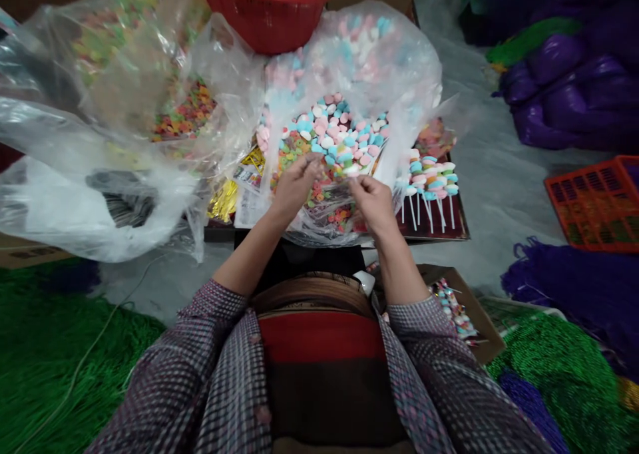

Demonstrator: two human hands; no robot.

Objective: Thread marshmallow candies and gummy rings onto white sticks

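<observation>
My left hand (301, 181) is closed, thumb and fingers pinched together over an open plastic bag; what they hold, if anything, is too small to tell. Facing it, my right hand (372, 198) pinches a small white piece that looks like a marshmallow (352, 171), slightly blurred. Below and behind the fingers lie fruit-coloured ring gummies (294, 151) and a heap of pink, white and blue marshmallows (327, 124) in clear plastic. To the right, several finished candy skewers (432, 178) of stacked marshmallows and gummies lie with their white sticks toward me.
A large clear bag of ring gummies (184, 111) spreads across the left. Behind stands a red basin (264, 14). Gold twist ties (223, 201) lie left of the hands. A cardboard box (482, 321) with wrapped candy is low right; an orange crate (594, 204) stands beyond.
</observation>
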